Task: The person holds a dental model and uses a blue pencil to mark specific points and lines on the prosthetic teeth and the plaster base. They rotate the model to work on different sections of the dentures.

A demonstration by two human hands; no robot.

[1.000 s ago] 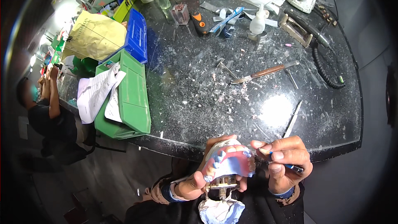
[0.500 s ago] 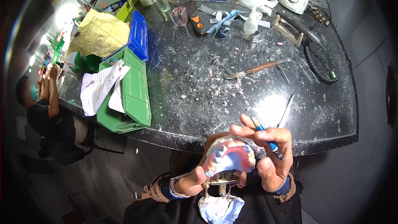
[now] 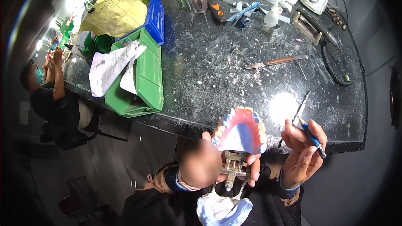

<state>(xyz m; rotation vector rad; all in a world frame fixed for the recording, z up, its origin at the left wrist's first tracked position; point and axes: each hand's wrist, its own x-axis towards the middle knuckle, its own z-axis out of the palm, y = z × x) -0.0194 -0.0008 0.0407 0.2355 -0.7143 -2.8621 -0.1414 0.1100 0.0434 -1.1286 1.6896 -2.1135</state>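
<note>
My left hand [image 3: 201, 165] grips a metal dental articulator [image 3: 233, 167], its fingers wrapped round to the far side; part of this hand is blurred. On the articulator's upper end, a pink wax denture [image 3: 251, 121] with white and bluish teeth on a blue-white cast faces up at me. The other half, a white and pale-blue plaster cast [image 3: 224, 211], hangs open over my lap. Beside the denture, and apart from it, my right hand [image 3: 302, 157] holds a blue pencil [image 3: 310, 134] between thumb and fingers, its tip pointing up and away.
A thin metal knife [image 3: 301, 108] lies beyond my right hand, and a wooden-handled knife [image 3: 278, 61] farther off. Green [image 3: 150, 75] and blue [image 3: 155, 21] bins stand at left. A handpiece [image 3: 320, 29] rests at far right. A co-worker [image 3: 58, 100] sits at far left.
The denture has tilted up to show its inner arch more fully. My right hand has moved right, away from the denture, with the pencil. The whole view has shifted a little.
</note>
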